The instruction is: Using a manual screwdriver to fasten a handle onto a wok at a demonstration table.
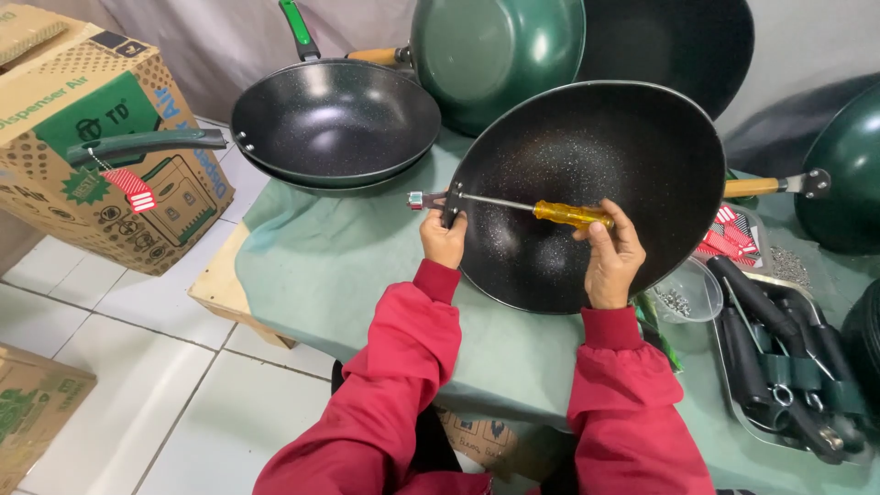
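Observation:
A black speckled wok (596,165) stands tilted on the green-covered table, its inside facing me. My left hand (443,236) grips the wok's rim at the left, where a small metal bracket (431,200) sticks out. My right hand (608,257) holds a screwdriver with a yellow handle (570,214). Its metal shaft runs left across the wok's inside to the bracket. Both sleeves are red.
A stack of dark pans with green handles (335,124) lies at the back left. Green woks (495,50) lean behind. A metal tray of black handles (788,357) and a clear bowl of small screws (686,293) sit at the right. Cardboard boxes (101,137) stand on the tiled floor.

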